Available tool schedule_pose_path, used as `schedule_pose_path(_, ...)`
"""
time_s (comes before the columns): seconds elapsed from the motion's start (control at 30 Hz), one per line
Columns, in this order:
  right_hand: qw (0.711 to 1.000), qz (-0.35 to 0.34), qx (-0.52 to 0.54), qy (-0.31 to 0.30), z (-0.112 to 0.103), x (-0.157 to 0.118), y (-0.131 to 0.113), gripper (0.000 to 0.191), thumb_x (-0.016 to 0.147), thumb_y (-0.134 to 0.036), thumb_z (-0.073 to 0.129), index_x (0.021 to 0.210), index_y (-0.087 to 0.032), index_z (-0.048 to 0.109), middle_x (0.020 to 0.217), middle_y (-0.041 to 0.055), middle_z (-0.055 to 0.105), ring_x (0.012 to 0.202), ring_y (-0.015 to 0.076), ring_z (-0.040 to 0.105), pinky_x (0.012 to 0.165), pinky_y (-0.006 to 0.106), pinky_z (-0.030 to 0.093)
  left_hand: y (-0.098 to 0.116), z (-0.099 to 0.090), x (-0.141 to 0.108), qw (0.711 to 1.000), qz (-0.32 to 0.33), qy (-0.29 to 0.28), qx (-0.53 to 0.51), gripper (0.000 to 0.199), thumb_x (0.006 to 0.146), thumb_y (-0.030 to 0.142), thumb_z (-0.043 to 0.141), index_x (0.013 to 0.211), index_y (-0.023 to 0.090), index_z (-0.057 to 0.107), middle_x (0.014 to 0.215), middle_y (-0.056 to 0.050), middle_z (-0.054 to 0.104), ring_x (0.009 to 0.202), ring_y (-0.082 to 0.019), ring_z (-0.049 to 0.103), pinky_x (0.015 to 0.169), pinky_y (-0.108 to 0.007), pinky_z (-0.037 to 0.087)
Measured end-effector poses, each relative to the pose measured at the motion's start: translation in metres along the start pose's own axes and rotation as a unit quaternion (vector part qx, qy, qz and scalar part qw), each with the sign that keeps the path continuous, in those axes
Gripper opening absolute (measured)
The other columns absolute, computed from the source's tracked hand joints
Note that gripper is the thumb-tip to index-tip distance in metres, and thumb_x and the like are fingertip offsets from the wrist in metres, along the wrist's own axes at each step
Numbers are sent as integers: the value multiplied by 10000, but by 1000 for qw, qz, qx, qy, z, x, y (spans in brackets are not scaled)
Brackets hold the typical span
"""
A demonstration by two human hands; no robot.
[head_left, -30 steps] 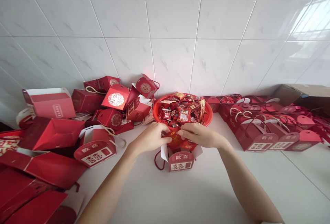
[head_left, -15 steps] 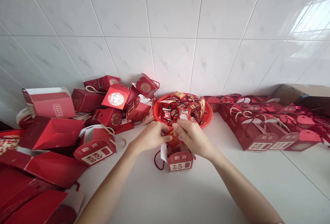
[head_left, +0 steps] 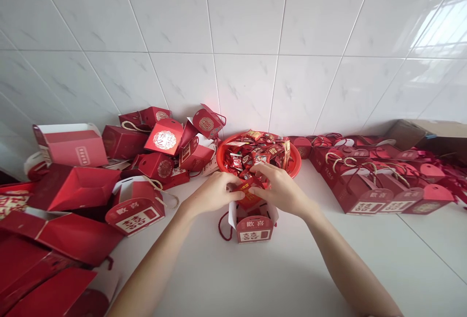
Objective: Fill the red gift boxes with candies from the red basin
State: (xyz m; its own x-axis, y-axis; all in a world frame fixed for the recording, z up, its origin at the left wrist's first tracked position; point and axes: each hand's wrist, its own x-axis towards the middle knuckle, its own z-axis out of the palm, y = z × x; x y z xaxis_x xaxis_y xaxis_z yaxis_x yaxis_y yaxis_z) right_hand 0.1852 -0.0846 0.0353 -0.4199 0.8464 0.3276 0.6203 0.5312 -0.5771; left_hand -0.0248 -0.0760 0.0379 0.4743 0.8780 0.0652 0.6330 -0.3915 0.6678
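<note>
In the head view, a red gift box [head_left: 254, 229] with a white label stands with its top open and a dark red cord at its left. Just above its opening, my left hand [head_left: 215, 193] pinches a red packet with gold print [head_left: 248, 196]. My right hand [head_left: 280, 188] has its fingers apart over the near edge of the basin, its thumb beside the packet's right side. Behind both hands is an orange-red basin [head_left: 297, 166] filled with small red-wrapped sweets [head_left: 237, 161]. The fingertips of my right hand are close to those sweets.
At the left lies a heap of open red boxes [head_left: 76, 185], some with rope handles. Rows of closed red boxes [head_left: 368, 200] stand at the right, with a brown cardboard box [head_left: 419, 132] behind. A tiled wall [head_left: 244, 79] rises at the back of the white tabletop [head_left: 233, 278].
My right hand has opened from a closed grip, its fingers spreading towards the basin. More of the red packet shows. My left hand stays almost where it was.
</note>
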Motion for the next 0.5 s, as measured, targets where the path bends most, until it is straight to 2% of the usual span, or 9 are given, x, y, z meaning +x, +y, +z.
schedule_pose_path(0.13, 998, 14, 10, -58, -5, -1, -1, 98, 859, -103, 607, 893, -195, 616, 832, 12, 666, 730, 151, 567, 644, 258, 385, 4, -3, -5, 1000, -6, -3, 7, 209, 803, 352, 648, 916, 193, 723, 923, -34, 750, 871, -239, 659, 737, -312, 489)
schedule_pose_path(0.27, 998, 16, 17, -61, -16, -5, -1, 142, 859, -80, 571, 924, -199, 612, 846, 5, 682, 742, 149, 582, 643, 253, 377, 8, -6, -11, 999, 1, -39, 22, 334, 785, 337, 672, 1102, 245, 723, 1163, -25, 740, 1062, -259, 653, 873, -318, 494)
schedule_pose_path(0.37, 997, 5, -14, -74, -21, -8, -2, 170, 895, -93, 537, 978, -201, 640, 851, 15, 696, 730, 150, 588, 635, 253, 363, 8, -5, -12, 994, 16, -100, 45, 364, 754, 280, 661, 1111, 278, 731, 1169, 0, 740, 1080, -254, 656, 902, -302, 485)
schedule_pose_path(0.5, 987, -31, -67, -141, -18, -11, -10, 215, 920, -74, 493, 970, -198, 661, 860, 26, 708, 713, 148, 592, 618, 254, 340, 8, -1, -11, 987, 9, -140, 77, 455, 682, 300, 722, 1136, 284, 715, 1121, -3, 742, 1081, -280, 658, 887, -305, 485)
